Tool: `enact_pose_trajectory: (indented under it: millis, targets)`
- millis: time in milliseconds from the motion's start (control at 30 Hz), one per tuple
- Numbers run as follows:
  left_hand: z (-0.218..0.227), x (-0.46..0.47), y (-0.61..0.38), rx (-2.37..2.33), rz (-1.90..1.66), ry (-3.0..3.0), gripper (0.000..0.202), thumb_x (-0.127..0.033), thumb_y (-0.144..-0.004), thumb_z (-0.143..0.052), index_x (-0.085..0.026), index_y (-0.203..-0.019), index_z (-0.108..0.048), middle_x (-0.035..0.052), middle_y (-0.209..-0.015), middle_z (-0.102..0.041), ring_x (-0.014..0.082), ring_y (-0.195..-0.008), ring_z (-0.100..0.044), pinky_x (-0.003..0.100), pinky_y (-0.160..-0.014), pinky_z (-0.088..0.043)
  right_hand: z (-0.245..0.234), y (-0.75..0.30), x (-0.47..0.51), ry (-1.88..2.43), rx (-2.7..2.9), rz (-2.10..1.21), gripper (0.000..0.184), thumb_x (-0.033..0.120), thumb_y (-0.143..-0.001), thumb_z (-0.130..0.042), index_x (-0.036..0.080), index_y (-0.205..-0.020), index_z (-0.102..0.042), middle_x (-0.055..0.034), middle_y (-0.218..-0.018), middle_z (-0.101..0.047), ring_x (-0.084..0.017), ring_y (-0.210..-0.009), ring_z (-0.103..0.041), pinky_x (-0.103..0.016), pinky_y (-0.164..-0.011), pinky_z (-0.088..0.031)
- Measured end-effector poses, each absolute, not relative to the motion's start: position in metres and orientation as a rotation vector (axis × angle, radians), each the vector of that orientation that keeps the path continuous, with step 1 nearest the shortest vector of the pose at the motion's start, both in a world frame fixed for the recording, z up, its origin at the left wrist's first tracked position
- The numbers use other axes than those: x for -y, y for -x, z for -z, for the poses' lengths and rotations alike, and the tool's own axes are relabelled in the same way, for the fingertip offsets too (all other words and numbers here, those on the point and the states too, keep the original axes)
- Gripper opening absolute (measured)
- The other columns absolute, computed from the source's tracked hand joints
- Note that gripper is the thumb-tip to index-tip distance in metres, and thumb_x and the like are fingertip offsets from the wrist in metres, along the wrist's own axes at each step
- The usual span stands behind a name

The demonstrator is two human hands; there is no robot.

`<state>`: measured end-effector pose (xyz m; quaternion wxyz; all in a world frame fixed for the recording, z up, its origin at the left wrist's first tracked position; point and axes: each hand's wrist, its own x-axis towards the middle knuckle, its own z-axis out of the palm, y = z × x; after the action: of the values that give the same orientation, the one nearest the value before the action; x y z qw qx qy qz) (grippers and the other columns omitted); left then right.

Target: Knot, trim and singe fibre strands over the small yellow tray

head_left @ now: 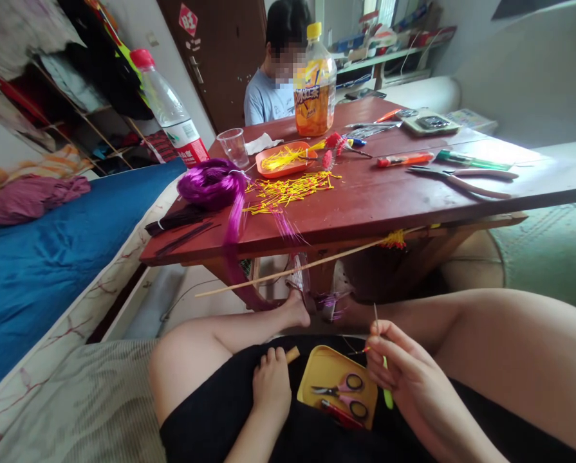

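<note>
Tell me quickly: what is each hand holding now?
Left hand: closed on a tan stick.
Right hand: closed on a thin green stem.

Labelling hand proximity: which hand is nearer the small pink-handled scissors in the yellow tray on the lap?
Right, narrowly. The right hand sits just right of the pink-handled scissors, holding a thin green stick over the yellow tray's edge. The left hand rests on the lap, left of the tray.
</note>
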<state>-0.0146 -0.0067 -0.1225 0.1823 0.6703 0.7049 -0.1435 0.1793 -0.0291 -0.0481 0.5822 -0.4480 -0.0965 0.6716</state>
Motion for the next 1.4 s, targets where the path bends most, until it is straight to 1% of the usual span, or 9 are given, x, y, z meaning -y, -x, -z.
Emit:
enact_pose_trajectory:
  millis: [167,233,333,533,700,800,933,1100,1400]
  targets:
    - [0.084,0.028,0.014,-1.920,0.231,-1.897,0.039,-0.009,-0.073,-0.051,-0.016,-0.110,-0.060,0.0171,-0.119,-0.057,0.0365,-0.115,-0.045,0.047,-0.092,-0.030,0.047,-0.174,0.029,1.037,0.211,-1.586,0.019,0.026,-0.071,-0.066,0.021,-0.075,-0.049,0.0096,-0.051,-0.039,-0.005,-0.043,-0.026,-0.016,-0.042,-0.022]
    - [0.061,0.040,0.003,-1.642,-0.065,-1.844,0.018,-0.018,-0.073,-0.057,-0.025,-0.086,-0.068,0.0080,-0.087,-0.068,0.0291,-0.085,-0.060,0.035,-0.075,-0.040,0.047,-0.171,0.031,1.065,0.220,-1.591,0.020,0.028,-0.071,-0.066,0.022,-0.075,-0.048,0.0092,-0.051,-0.040,-0.006,-0.044,-0.026,-0.016,-0.042,-0.023]
    - [0.031,0.046,-0.020,-1.500,-0.812,-1.723,0.014,-0.022,-0.076,-0.057,-0.026,-0.064,-0.065,0.0037,-0.062,-0.058,0.0214,-0.060,-0.051,0.028,-0.059,-0.035,0.050,-0.166,0.035,1.076,0.243,-1.612,0.022,0.032,-0.072,-0.066,0.022,-0.076,-0.046,0.0095,-0.051,-0.038,-0.006,-0.045,-0.025,-0.016,-0.044,-0.027]
    - [-0.003,0.040,-0.025,-1.805,-1.686,-1.580,0.024,-0.016,-0.065,-0.064,-0.027,-0.085,-0.056,0.0033,-0.089,-0.055,0.0237,-0.081,-0.050,0.031,-0.076,-0.038,0.053,-0.162,0.043,1.062,0.317,-1.581,0.022,0.036,-0.075,-0.065,0.022,-0.077,-0.047,0.0097,-0.053,-0.035,-0.007,-0.047,-0.025,-0.018,-0.046,-0.029]
    - [0.003,0.040,-0.016,-1.628,-1.023,-1.837,0.016,-0.019,-0.071,-0.061,-0.025,-0.086,-0.064,0.0071,-0.092,-0.063,0.0283,-0.092,-0.052,0.037,-0.086,-0.035,0.054,-0.155,0.046,1.053,0.378,-1.576,0.025,0.037,-0.073,-0.067,0.022,-0.077,-0.048,0.0085,-0.058,-0.041,-0.007,-0.047,-0.030,-0.018,-0.046,-0.028]
    - [0.020,0.034,-0.024,-1.484,-0.721,-1.536,0.013,-0.031,-0.076,-0.058,-0.020,-0.070,-0.063,0.0069,-0.075,-0.063,0.0245,-0.076,-0.055,0.033,-0.075,-0.039,0.056,-0.148,0.050,0.999,0.412,-1.620,0.025,0.039,-0.073,-0.067,0.023,-0.078,-0.048,0.0081,-0.059,-0.042,-0.007,-0.047,-0.031,-0.018,-0.045,-0.028]
    - [0.036,0.029,-0.027,-1.369,-0.777,-1.128,0.025,-0.037,-0.081,-0.053,-0.018,-0.065,-0.053,0.0004,-0.063,-0.052,0.0158,-0.063,-0.048,0.024,-0.060,-0.038,0.051,-0.154,0.053,1.032,0.611,-1.724,0.022,0.040,-0.079,-0.059,0.023,-0.079,-0.046,0.0069,-0.063,-0.043,-0.008,-0.051,-0.036,-0.018,-0.047,-0.030]
    - [0.036,0.023,-0.008,-1.254,-1.075,-0.771,0.020,-0.030,-0.076,-0.062,-0.016,-0.063,-0.055,0.0016,-0.072,-0.059,0.0148,-0.073,-0.051,0.025,-0.072,-0.040,0.067,-0.175,0.038,1.488,1.674,-1.365,0.023,0.029,-0.092,-0.028,0.022,-0.079,-0.046,0.0012,-0.068,-0.053,-0.014,-0.061,-0.051,-0.024,-0.056,-0.040]
    - [0.044,0.032,-0.003,-0.833,-0.994,-0.320,0.025,-0.024,-0.081,-0.059,-0.016,-0.059,-0.048,-0.0029,-0.054,-0.053,0.0114,-0.058,-0.053,0.031,-0.071,-0.044,0.133,-0.136,0.028,1.535,2.337,-0.904,0.021,0.005,-0.077,-0.048,0.019,-0.070,-0.062,-0.0050,-0.074,-0.065,-0.021,-0.078,-0.058,-0.029,-0.071,-0.037]
